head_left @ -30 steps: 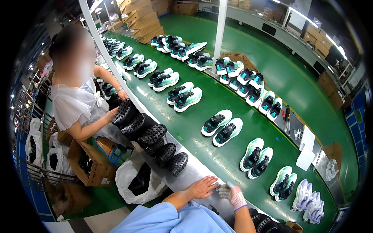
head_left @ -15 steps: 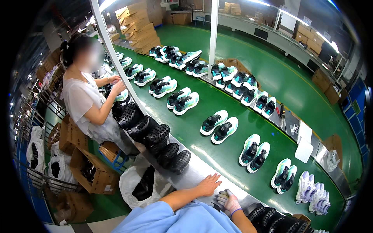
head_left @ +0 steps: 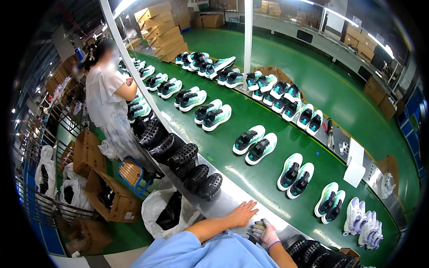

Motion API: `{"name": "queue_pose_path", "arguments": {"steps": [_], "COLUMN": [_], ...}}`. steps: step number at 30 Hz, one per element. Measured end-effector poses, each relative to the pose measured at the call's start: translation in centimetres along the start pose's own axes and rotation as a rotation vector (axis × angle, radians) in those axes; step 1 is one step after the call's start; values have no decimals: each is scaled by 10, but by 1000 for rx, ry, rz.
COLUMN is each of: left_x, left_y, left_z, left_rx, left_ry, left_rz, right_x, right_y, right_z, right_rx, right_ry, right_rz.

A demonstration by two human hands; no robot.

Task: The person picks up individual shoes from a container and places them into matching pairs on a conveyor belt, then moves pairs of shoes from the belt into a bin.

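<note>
My left hand is bare and lies flat on the metal ledge beside the green conveyor belt, fingers spread, nothing in it. Just right of it, my right hand wears a thin glove with grey fingertips. Its fingers are loosely bent and a little apart over the ledge, with nothing visible in them. A small dark thing by its fingers is too hidden to name. Nearest to my left hand stand black perforated shoe-shaped forms. More black forms are lined up to the right of my right hand.
Pairs of teal, white and black sneakers stand on the green belt. More sneakers fill the far ledge, near screwdrivers and white paper. White-lilac shoes stand right. A co-worker, stool and carton are left.
The co-worker at the left has turned more away and stands more upright, arms closer in. My hands keep their places on the ledge; the whole view has shifted slightly.
</note>
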State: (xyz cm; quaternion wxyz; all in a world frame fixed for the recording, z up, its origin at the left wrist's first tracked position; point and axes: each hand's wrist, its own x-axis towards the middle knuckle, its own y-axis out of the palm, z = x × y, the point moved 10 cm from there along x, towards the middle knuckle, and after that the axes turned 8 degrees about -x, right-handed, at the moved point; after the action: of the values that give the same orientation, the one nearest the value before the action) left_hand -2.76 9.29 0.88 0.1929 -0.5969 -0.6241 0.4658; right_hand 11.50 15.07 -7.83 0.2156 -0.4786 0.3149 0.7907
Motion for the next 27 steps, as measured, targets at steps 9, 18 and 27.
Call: {"name": "queue_pose_path", "arguments": {"steps": [9, 18, 27], "left_x": [-1, 1, 6], "left_y": [-1, 2, 2], "left_z": [-4, 0, -4], "left_rx": [35, 44, 42], "left_ry": [28, 41, 53], "left_rz": [-38, -66, -29], "right_x": [-3, 6, 0], "right_y": [-2, -6, -8], "right_z": [-3, -5, -3], "right_rx": [14, 33, 64], "right_ry": [20, 10, -1], "right_rz": [-17, 13, -33]}}
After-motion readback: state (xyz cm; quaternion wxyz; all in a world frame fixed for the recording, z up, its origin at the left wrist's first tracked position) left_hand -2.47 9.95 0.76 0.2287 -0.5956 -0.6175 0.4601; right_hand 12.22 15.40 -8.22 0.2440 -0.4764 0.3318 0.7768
